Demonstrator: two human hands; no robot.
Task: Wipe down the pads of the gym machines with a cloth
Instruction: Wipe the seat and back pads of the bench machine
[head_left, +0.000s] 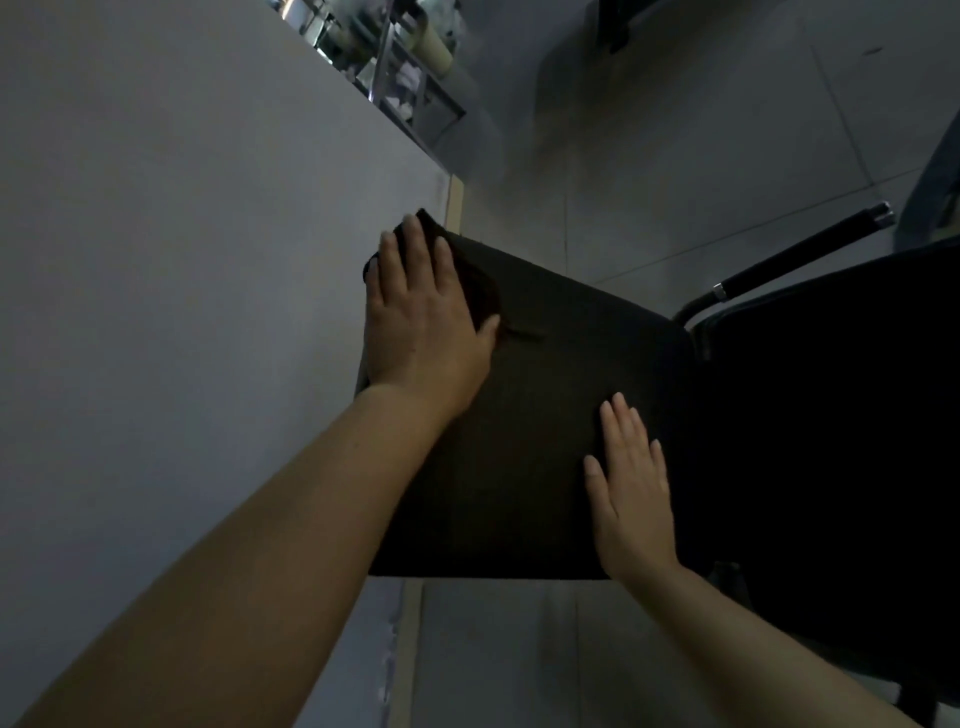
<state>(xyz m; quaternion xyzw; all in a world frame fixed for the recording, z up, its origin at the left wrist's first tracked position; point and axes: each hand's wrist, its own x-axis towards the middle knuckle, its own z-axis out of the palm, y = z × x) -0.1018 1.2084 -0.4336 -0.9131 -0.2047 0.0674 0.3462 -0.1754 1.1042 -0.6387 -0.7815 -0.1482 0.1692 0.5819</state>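
A black pad (540, 415) of a gym machine fills the middle of the view, seen from above. My left hand (421, 317) lies flat on a dark cloth (480, 291) at the pad's far left corner, fingers spread and pressing the cloth onto the pad. My right hand (631, 488) rests flat and bare on the pad's near right part, fingers apart, holding nothing. Most of the cloth is hidden under my left hand.
A pale wall (182, 260) runs along the left, right beside the pad. A second black pad (831, 467) and a black handle bar (800, 254) with chrome ends lie to the right. Grey floor tiles (675, 156) lie beyond; a metal rack (400, 62) stands at the top.
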